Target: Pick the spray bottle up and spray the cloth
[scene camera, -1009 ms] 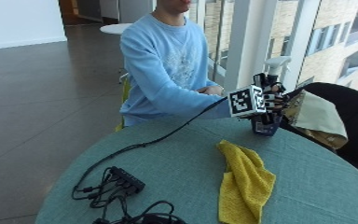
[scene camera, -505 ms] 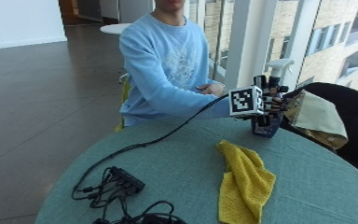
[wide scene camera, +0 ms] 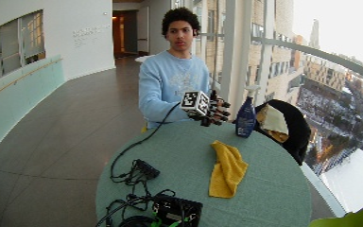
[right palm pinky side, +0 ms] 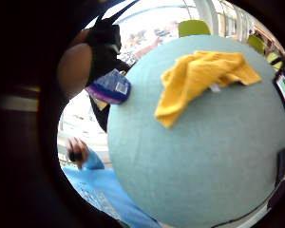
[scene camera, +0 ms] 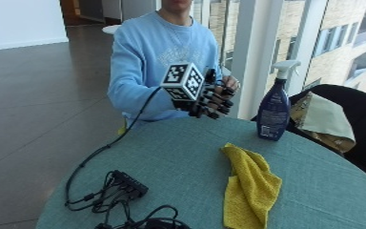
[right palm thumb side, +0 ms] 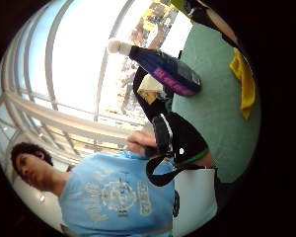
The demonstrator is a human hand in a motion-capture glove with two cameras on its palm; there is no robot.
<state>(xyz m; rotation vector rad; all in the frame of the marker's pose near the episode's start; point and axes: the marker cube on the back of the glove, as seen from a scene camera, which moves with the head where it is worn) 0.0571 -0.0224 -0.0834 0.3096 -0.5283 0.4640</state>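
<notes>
A dark blue spray bottle [scene camera: 273,112] with a white trigger head stands upright near the far edge of the round teal table [scene camera: 170,157]; the wide outside view shows the bottle [wide scene camera: 245,120] too. A crumpled yellow cloth [scene camera: 249,188] lies in front of it, toward the table's middle. My gloved right hand [scene camera: 208,98] hovers above the table's far edge, left of the bottle and apart from it, fingers loosely curled and holding nothing. The palm views show the bottle [right palm thumb side: 167,71] [right palm pinky side: 111,87] standing free at the table's edge and the cloth [right palm pinky side: 199,76] on the tabletop.
A bundle of black cables and a small box [scene camera: 123,188] lies on the near left of the table. A black chair with a beige cloth draped over it [scene camera: 322,119] stands just behind the bottle. The person's bare hand [scene camera: 230,82] is behind the gloved one.
My right hand was at the bottle in the earlier frames. It has since let go and moved left, away from it. The bottle stays standing in place.
</notes>
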